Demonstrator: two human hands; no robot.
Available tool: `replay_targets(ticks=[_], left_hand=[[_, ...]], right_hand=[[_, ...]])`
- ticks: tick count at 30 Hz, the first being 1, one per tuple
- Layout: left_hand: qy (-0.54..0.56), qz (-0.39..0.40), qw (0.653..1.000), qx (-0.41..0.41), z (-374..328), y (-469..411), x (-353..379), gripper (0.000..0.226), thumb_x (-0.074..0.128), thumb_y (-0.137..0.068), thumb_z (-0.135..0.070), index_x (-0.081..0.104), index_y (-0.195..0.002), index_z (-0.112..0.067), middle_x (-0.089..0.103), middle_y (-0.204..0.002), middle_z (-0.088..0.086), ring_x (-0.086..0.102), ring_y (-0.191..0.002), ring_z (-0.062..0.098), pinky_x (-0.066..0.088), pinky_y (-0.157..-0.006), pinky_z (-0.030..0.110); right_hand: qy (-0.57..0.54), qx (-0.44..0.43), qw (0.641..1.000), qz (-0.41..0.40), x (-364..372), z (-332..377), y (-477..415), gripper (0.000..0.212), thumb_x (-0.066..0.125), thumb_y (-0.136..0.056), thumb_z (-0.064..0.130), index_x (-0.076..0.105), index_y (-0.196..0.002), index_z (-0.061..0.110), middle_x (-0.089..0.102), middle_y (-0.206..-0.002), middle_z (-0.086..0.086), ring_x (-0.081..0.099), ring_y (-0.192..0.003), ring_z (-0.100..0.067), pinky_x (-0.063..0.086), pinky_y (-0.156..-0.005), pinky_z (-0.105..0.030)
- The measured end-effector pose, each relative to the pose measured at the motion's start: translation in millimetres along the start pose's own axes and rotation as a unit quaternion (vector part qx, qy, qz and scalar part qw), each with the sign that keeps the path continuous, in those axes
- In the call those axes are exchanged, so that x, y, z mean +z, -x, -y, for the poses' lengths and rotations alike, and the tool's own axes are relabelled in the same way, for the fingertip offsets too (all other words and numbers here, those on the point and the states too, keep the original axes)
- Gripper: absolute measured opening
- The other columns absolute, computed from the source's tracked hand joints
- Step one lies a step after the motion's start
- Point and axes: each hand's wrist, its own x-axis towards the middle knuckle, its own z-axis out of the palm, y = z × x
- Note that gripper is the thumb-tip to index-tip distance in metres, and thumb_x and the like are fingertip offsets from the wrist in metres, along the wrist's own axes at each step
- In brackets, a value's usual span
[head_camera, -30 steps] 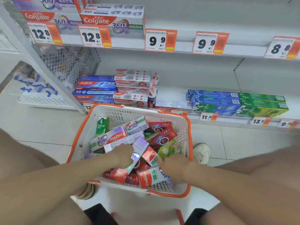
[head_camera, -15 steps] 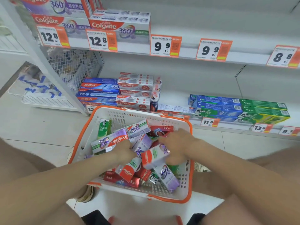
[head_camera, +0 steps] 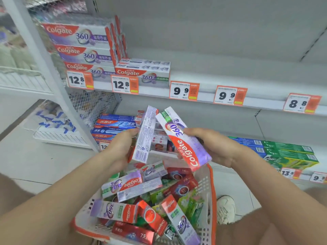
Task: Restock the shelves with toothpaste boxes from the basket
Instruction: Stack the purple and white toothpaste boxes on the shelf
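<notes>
Upper left, a purple Colgate 360 stack (head_camera: 83, 50) lies on the upper shelf (head_camera: 203, 100), four fronts showing, long axes level. Below it, the left hand (head_camera: 122, 149) has its grip round one barcode-side box (head_camera: 145, 133), held nearly upright. The right hand (head_camera: 212, 147) has its grip round one purple 360 box (head_camera: 184, 144), tilted. The stack lies up and left of both, nearer the left hand. Beneath them, the basket (head_camera: 211, 191) holds over ten jumbled boxes.

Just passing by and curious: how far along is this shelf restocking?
Done: Colgate 360 stacks sit above the 12.8 tags. In hand: the left hand holds a barcode-side box, the right hand a purple Colgate box, both above the basket. Left: many boxes lie in it, and the shelf behind the 9.9 tags shows none.
</notes>
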Motion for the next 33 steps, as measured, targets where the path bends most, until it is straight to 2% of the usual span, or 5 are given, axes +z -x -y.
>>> replay_targets(ticks=[11,19,22,26,33], left_hand=[[0.095,0.121,0.988,0.029,-53.5,29.8,-8.8,0.031,0.063,-0.094,-0.026,0.079,-0.109,-0.004,0.074,-0.106,0.019,0.071,-0.088,0.034,0.052,-0.095,0.045],[0.048,0.201,0.973,0.101,-74.6,39.5,-25.1,0.035,0.05,-0.102,-0.027,0.07,-0.115,-0.001,0.073,-0.092,0.015,0.069,-0.077,0.022,0.052,-0.08,0.033],[-0.021,0.121,0.983,0.136,-75.3,30.8,-25.0,0.034,0.043,-0.112,-0.013,0.055,-0.084,0.002,0.053,-0.032,0.0,0.055,-0.033,0.0,0.041,-0.043,0.008],[-0.154,-0.051,0.972,0.172,-89.5,18.9,-17.4,0.02,0.072,-0.09,-0.024,0.062,-0.107,-0.024,0.08,-0.092,0.009,0.076,-0.076,0.023,0.062,-0.068,0.037],[-0.47,-0.191,0.777,0.374,-114.7,-0.6,-36.0,0.037,0.078,-0.073,-0.035,0.063,-0.107,-0.03,0.073,-0.101,-0.008,0.066,-0.088,0.021,0.05,-0.07,0.035]], right_hand=[[0.066,-0.175,0.966,-0.181,37.5,44.0,4.7,0.027,0.066,-0.09,0.036,0.058,-0.107,0.016,0.079,-0.087,0.0,0.073,-0.07,-0.016,0.054,-0.068,-0.031],[0.053,-0.275,0.932,-0.228,39.1,78.7,-3.2,0.036,0.073,-0.095,0.026,0.056,-0.126,0.02,0.081,-0.099,-0.002,0.079,-0.08,-0.014,0.061,-0.075,-0.034],[0.011,-0.327,0.912,-0.248,37.8,94.6,-14.6,0.051,0.078,-0.078,0.017,0.052,-0.122,0.014,0.079,-0.102,-0.009,0.079,-0.084,-0.021,0.065,-0.074,-0.045],[-0.065,-0.43,0.867,-0.244,32.0,124.0,-26.0,0.085,0.072,-0.08,-0.009,0.026,-0.14,0.029,0.069,-0.112,-0.002,0.076,-0.099,-0.029,0.064,-0.069,-0.057],[-0.17,-0.484,0.816,-0.268,23.1,165.7,-83.8,0.057,0.072,-0.09,0.006,0.044,-0.131,0.033,0.075,-0.11,0.002,0.073,-0.098,-0.021,0.06,-0.084,-0.047]])
